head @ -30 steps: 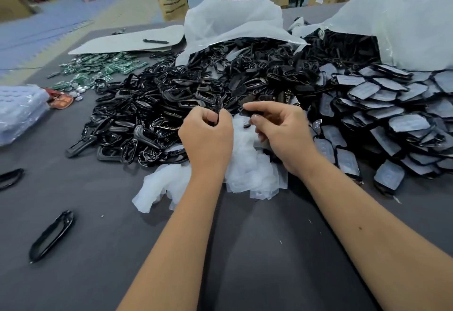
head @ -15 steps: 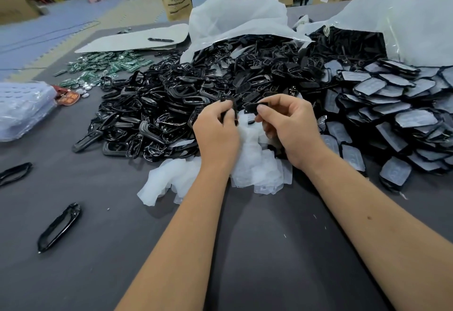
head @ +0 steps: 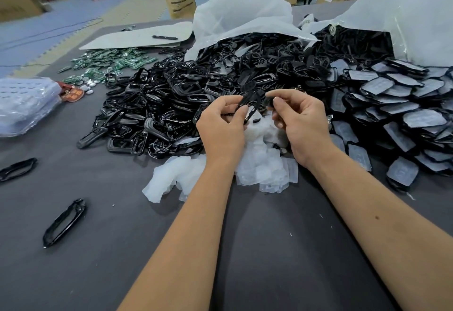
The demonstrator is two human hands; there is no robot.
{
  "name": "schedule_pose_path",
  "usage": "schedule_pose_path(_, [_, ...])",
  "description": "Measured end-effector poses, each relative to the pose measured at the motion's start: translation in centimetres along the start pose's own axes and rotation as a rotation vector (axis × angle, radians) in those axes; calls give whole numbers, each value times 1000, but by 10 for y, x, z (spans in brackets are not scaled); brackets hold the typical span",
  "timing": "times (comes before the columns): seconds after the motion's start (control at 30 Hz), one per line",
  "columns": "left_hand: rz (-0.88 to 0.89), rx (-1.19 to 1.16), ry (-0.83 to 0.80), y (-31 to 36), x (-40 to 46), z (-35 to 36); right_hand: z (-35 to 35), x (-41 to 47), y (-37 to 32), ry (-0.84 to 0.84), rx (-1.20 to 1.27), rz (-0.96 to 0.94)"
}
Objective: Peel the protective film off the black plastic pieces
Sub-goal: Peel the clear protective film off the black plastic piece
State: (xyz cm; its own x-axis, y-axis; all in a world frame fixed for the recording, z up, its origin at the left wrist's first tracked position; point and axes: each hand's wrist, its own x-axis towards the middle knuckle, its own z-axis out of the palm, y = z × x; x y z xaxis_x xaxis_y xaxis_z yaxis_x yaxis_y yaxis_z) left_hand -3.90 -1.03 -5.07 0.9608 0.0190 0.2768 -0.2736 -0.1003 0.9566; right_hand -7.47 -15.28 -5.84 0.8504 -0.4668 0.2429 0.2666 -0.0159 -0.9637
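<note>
Two bare forearms reach in from the near edge over a dark grey counter [head: 269, 249], meeting above a loose heap of peeled white film [head: 259, 163]. The left hand [head: 220, 127] is raised with its back to the camera, thumb and curled fingers [head: 241, 111] pinching a slim black plastic piece [head: 250, 101] that tilts up toward the far side. The right hand [head: 301, 122] faces it from just beside, its fingers bent inward and its fingertips closed on the upper end of the same piece; whether they hold film or plastic cannot be told.

Beyond the hands, a broad pile of black frames [head: 159, 105] spreads across the counter's middle, spilling from an open white bag [head: 240, 14]. To the right lie stacked black pieces still covered with pale film [head: 397, 105], in front of a second clear bag [head: 404, 16]. Two single black frames rest apart on the near left: one [head: 65, 222] close to the camera, another [head: 17, 168] at the left edge. Green circuit boards [head: 110, 60] are scattered far left, near a stack of clear trays [head: 24, 105].
</note>
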Motion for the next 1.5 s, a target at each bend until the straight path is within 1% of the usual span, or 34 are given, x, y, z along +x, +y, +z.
schedule_pose_path(0.07, [-22, 27, 11, -2, 1, 0, -1, 0, 0, -3, -39, -26])
schedule_pose_path(0.17, [-50, 60, -4, -4, 3, 0, 2, -3, -2, 46, -53, -51])
schedule_pose_path(0.23, [-36, 88, -16, -4, 3, 0, 3, -5, -2, 76, -106, -79])
schedule_pose_path(0.3, [-1, 102, -31, -3, 2, 1, 4, -5, -2, 69, -181, -118])
schedule_pose_path(0.37, [22, 101, -51, -3, 1, 1, 5, -6, -2, 54, -202, -145])
schedule_pose_path(0.53, [-7, 6, -88, -6, 2, 0, 8, -7, -4, 13, -246, -152])
schedule_pose_path(0.67, [-37, -77, -116, -4, 2, 0, 9, -8, -4, 65, -277, -148])
schedule_pose_path(0.9, [-38, -109, -121, -7, 3, 0, 9, -9, -4, 112, -434, -192])
schedule_pose_path(1.07, [-42, -177, -137, -6, 3, -2, 9, -11, -7, 91, -405, -185])
schedule_pose_path(1.2, [-60, -223, -167, -3, 2, -4, 7, -10, -7, 137, -491, -209])
schedule_pose_path(1.23, [-66, -242, -173, -3, 2, -4, 7, -9, -7, 123, -446, -179])
schedule_pose_path(1.33, [-75, -314, -190, -1, 2, -6, 6, -8, -8, 30, -182, -66])
schedule_pose_path(1.4, [-76, -333, -205, -1, 2, -7, 5, -7, -6, -5, -147, -54])
schedule_pose_path(1.5, [-86, -338, -223, -1, 3, -8, 5, -6, -4, -6, -123, -58])
